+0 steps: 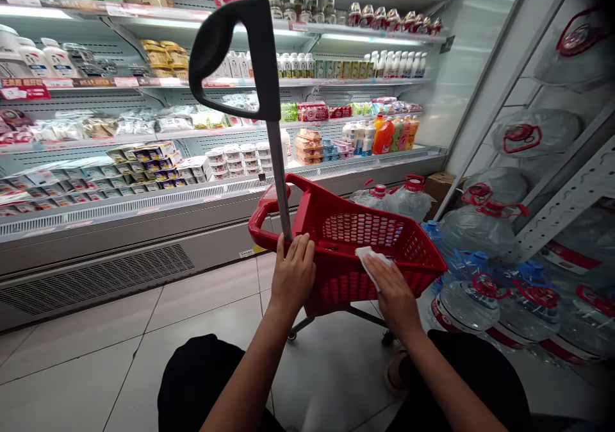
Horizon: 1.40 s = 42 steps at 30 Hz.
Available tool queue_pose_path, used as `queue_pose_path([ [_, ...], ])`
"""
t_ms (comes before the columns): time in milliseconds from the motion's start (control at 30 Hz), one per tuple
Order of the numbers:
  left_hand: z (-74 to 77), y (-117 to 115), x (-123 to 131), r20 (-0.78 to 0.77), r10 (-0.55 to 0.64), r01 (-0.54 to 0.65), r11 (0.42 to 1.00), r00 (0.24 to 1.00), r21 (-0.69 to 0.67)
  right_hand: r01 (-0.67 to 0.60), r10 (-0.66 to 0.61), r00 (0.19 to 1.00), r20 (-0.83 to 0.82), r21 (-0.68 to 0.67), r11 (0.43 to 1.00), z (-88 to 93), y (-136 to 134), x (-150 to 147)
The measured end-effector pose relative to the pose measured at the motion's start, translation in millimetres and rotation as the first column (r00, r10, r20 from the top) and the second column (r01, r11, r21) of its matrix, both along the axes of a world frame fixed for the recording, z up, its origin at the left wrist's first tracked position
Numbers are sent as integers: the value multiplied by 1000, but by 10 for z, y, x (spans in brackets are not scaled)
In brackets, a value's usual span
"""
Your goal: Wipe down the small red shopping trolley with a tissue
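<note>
Left hand point(292, 272) lies on the red cart's near rim, fingers extended; right hand point(396, 294) grips a white wipe point(368, 256) against that rim, thumb hidden. Red cart point(336, 291) just beyond both: glossy, perforated walls, floor mostly concealed. Grey pole point(277, 169) beyond left hand, top cut off. Farther, stocked shelves point(336, 83); small labels unreadable.

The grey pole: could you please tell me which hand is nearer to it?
Left. The left hand rests on the red basket right by the lower end of the grey pole; the right hand is farther along, holding a white cloth.
</note>
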<state>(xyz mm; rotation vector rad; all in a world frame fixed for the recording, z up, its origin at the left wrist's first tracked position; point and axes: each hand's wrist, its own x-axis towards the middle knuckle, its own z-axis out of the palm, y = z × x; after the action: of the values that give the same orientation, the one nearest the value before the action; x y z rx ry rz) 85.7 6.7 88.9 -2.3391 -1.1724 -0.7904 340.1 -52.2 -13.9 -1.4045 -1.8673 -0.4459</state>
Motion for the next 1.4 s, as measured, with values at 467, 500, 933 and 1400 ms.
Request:
queue_pose_path([
  [467, 39, -82, 143, -99, 125, -126, 992, 987, -8, -256, 260, 962, -78, 59, 965, 547, 420, -1023],
  [500, 39, -73, 128, -97, 121, -122, 992, 988, -7, -249, 252, 965, -69, 50, 967, 507, 400, -948],
  [933, -81, -148, 114, -59, 58, -55, 997, 997, 52, 106, -108, 988, -107, -23, 994, -154, -110, 261],
  [1400, -59, -149, 119, -89, 82, -83, 996, 993, -13, -114, 113, 992, -56, -16, 993, 183, 58, -398],
])
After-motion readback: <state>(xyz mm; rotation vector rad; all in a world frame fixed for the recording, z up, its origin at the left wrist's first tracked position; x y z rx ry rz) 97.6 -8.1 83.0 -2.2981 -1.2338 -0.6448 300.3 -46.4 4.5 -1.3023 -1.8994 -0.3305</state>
